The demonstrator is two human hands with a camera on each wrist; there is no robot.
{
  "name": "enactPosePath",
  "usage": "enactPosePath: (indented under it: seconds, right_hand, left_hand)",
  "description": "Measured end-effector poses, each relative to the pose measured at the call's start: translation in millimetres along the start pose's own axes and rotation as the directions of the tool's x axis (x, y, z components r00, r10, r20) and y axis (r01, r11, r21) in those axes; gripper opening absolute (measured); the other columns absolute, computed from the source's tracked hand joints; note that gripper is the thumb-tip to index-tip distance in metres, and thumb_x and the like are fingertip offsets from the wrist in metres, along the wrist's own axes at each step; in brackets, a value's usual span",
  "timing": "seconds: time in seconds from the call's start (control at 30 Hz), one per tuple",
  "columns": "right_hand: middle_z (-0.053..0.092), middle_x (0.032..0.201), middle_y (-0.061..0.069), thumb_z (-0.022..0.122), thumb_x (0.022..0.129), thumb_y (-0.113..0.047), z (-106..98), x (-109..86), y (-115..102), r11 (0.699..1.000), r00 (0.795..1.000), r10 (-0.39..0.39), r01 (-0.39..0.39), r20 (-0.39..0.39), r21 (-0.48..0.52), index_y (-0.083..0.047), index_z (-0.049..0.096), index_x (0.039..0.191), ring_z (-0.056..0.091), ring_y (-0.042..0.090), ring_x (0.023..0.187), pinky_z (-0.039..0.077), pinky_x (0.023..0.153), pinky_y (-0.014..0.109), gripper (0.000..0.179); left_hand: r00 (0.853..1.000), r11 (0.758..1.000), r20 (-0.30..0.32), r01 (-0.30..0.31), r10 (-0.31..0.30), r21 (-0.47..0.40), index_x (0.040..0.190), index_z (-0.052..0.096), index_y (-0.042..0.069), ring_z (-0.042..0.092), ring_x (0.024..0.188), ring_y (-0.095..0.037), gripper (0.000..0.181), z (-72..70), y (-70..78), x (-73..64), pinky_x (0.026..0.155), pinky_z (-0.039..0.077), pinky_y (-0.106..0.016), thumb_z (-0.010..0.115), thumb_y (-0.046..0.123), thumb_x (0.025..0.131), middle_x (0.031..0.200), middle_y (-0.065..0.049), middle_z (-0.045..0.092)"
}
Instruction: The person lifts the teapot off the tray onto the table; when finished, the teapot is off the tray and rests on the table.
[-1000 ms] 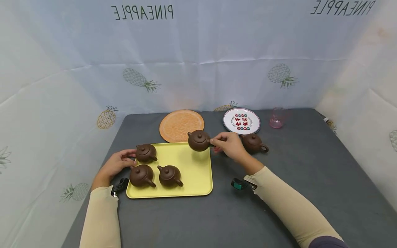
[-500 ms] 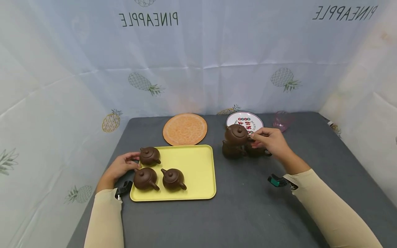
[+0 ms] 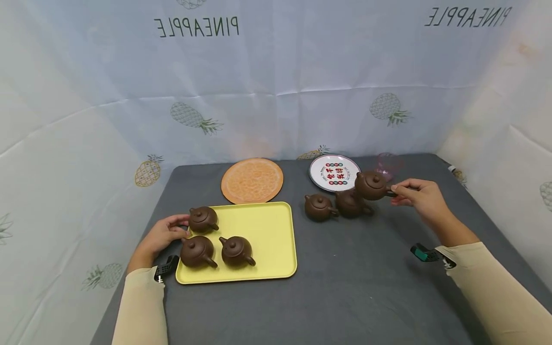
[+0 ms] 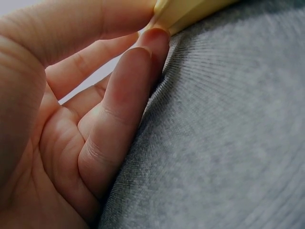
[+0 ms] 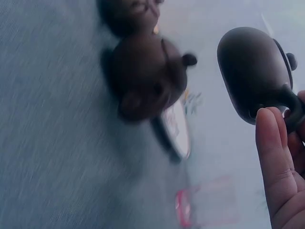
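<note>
My right hand (image 3: 420, 199) pinches the handle of a dark brown teapot (image 3: 373, 185) and holds it in the air, clear of the table. In the right wrist view that teapot (image 5: 257, 71) hangs beyond the fingertips. Two more brown teapots stand on the table below: a nearer one (image 3: 351, 203) and one to its left (image 3: 318, 207). At the left, my left hand (image 3: 161, 239) pinches the rim of a yellow tray (image 3: 271, 239); the left wrist view shows thumb and fingers at that rim (image 4: 190, 14). Three teapots stand on the tray: back left (image 3: 202, 219), front left (image 3: 197, 251) and front middle (image 3: 236, 250).
An orange round mat (image 3: 252, 180) lies behind the tray. A white plate with red lettering (image 3: 332, 165) is behind the table teapots. A pink transparent cup (image 3: 386, 163) stands at the back right. A white pineapple-print cloth (image 3: 267, 120) hangs behind the grey table (image 3: 336, 287).
My right hand has carried its teapot rightward, from above the tray, past the two table teapots, to their right. The left hand stays at the tray's left edge.
</note>
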State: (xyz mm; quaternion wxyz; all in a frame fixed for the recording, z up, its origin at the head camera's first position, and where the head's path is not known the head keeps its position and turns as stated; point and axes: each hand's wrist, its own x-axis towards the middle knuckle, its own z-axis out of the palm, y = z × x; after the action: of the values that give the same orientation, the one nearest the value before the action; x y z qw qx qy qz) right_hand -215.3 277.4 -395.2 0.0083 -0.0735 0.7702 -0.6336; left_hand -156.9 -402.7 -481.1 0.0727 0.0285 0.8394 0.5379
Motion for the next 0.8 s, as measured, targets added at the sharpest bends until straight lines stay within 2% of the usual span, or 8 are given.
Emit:
enactPosePath:
  seconds: [0.23, 0.5, 0.8]
  right_hand:
    - [0.064, 0.092, 0.002, 0.064, 0.095, -0.015, -24, -4.3, 26, 0.996, 0.997, 0.069, -0.07, -0.036, -0.047, 0.014, 0.065, 0.104, 0.069, 0.018, 0.074, 0.057, 0.069, 0.032, 0.03]
    - [0.066, 0.089, -0.001, 0.064, 0.096, -0.025, -37, -6.2, 53, 0.978, 0.991, 0.121, -0.129, -0.056, -0.165, 0.013, 0.063, 0.107, 0.071, 0.019, 0.076, 0.057, 0.07, 0.035, 0.04]
    - [0.065, 0.086, 0.002, 0.063, 0.096, -0.014, -37, -3.4, 69, 0.992, 0.994, 0.096, -0.101, -0.056, -0.079, 0.017, 0.063, 0.102, 0.069, 0.017, 0.071, 0.057, 0.067, 0.035, 0.032]
  left_hand:
    - [1.0, 1.0, 0.006, -0.007, 0.007, -0.014, 0.138, 0.045, -0.011, 0.066, 0.085, -0.011, 0.061, 0.5, -0.7, 0.3, 0.072, 0.052, -0.026, 0.073, 0.003, 0.085, 0.124, -0.03, 0.053]
    - [1.0, 1.0, 0.012, -0.005, 0.005, -0.02, 0.138, 0.043, -0.012, 0.066, 0.084, -0.012, 0.061, -0.4, -4.1, -1.1, 0.072, 0.052, -0.026, 0.072, 0.002, 0.086, 0.124, -0.029, 0.053]
    - [1.0, 0.999, 0.007, -0.017, 0.018, -0.045, 0.138, 0.044, -0.012, 0.066, 0.083, -0.011, 0.06, 0.3, -4.7, 0.2, 0.069, 0.053, -0.028, 0.072, 0.001, 0.086, 0.123, -0.03, 0.053]
